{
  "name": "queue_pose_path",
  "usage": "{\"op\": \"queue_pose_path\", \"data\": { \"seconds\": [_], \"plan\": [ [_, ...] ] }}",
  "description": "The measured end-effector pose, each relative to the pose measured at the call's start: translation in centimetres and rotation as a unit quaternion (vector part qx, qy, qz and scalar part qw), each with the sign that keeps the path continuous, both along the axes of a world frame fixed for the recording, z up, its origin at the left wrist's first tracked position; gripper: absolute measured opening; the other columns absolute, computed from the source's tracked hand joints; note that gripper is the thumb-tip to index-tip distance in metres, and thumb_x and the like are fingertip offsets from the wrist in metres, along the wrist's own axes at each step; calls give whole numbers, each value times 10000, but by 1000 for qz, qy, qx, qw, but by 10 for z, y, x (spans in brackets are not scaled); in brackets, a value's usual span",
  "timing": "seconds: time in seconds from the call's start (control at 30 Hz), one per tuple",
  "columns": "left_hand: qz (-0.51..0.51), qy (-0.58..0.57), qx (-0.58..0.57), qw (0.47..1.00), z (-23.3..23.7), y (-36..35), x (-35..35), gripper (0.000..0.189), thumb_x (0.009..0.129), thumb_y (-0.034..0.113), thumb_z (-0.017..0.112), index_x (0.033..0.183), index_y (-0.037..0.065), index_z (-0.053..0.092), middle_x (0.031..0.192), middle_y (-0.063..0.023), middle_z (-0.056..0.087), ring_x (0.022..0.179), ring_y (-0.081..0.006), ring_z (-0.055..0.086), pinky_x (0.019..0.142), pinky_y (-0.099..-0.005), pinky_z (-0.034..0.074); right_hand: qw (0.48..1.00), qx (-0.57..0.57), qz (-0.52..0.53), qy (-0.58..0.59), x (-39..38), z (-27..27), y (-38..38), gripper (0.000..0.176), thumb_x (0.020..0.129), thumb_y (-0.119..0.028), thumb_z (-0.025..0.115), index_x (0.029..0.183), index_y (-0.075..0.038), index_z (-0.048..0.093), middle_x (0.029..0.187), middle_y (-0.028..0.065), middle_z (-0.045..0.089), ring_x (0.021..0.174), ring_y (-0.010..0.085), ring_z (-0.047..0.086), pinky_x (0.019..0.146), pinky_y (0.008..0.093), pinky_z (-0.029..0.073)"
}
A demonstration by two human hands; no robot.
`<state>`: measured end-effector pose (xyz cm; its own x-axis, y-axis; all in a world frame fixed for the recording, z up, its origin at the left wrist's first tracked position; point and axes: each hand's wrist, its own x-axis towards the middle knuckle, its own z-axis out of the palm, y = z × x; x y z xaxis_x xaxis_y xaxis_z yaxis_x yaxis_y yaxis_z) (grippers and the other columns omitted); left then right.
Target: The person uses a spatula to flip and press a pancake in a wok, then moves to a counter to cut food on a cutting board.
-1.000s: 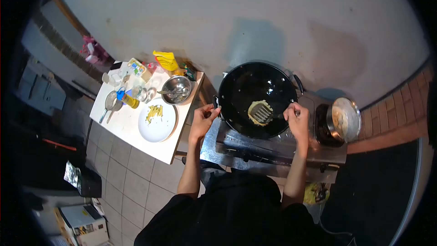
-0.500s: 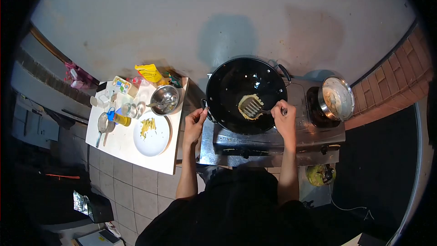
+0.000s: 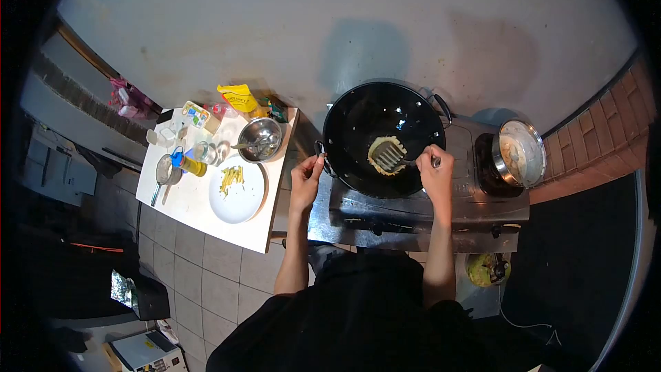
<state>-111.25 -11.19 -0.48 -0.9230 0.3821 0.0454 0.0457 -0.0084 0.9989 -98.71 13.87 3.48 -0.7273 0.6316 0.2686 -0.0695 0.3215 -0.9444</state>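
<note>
A black wok (image 3: pixel 351 120) sits on the steel gas stove (image 3: pixel 323 224). My left hand (image 3: pixel 306 178) grips the wok's left loop handle with thumb and fingers. At the wok's right rim, my right hand (image 3: pixel 436 172) is closed round the handle of a slotted spatula (image 3: pixel 390 158). The spatula's head lies over a pale, ragged-edged round of food (image 3: pixel 378 145) low in the wok, covering its middle.
On the right burner stands a steel pot (image 3: pixel 527 148) with pale contents. The white table (image 3: pixel 196 217) at left holds a plate (image 3: pixel 234 210) of yellow strips, a steel bowl (image 3: pixel 259 139), a strainer (image 3: pixel 164 171), a yellow bottle (image 3: pixel 195 167) and a yellow bag (image 3: pixel 237 96). Brickwork borders the right.
The whole view has shifted, so the stove and table appear slightly farther right. Both hands keep their holds, and the spatula's head stays over the round of food.
</note>
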Motion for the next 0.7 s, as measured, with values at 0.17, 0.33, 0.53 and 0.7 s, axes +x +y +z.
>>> {"op": "queue_pose_path", "data": {
  "seconds": [0.17, 0.33, 0.53, 0.7],
  "plan": [
    [11, -2, -3, 1000, 7, 2, 3, 255, 949, 186, 568, 1058, -26, 657, 870, 15, 631, 809, -54, 521, 766, -217, 405, 1000, -3, 8, 29, -6, 16, -3, 309, 911, -75, 510, 616, 2, 460, 533, 15, 411, 529, 64, 414, 487, 267, 322],
    [2, -6, -13, 1000, 2, 0, 1, 319, 966, 247, 536, 1086, -27, 647, 957, -33, 668, 905, -85, 560, 851, -245, 412, 995, -102, -24, -2, -9, 29, 13, 340, 952, -160, 513, 649, -6, 528, 568, 32, 528, 461, 53, 435, 430, 237, 337],
    [4, 23, -48, 999, 8, 0, 2, 318, 968, 261, 532, 1046, -20, 659, 915, -14, 662, 860, -80, 547, 820, -237, 411, 995, -89, 44, 34, -11, 45, 19, 269, 933, -160, 571, 709, -11, 562, 596, -3, 532, 441, 27, 433, 380, 199, 336],
    [-16, 5, -37, 999, 1, -3, -3, 295, 964, 264, 537, 1052, 15, 667, 901, -11, 659, 864, -81, 539, 822, -236, 402, 995, -44, 72, 60, -5, 58, 37, 158, 913, -145, 606, 805, -32, 586, 649, -16, 549, 473, 35, 453, 418, 195, 354]
  ]
}}
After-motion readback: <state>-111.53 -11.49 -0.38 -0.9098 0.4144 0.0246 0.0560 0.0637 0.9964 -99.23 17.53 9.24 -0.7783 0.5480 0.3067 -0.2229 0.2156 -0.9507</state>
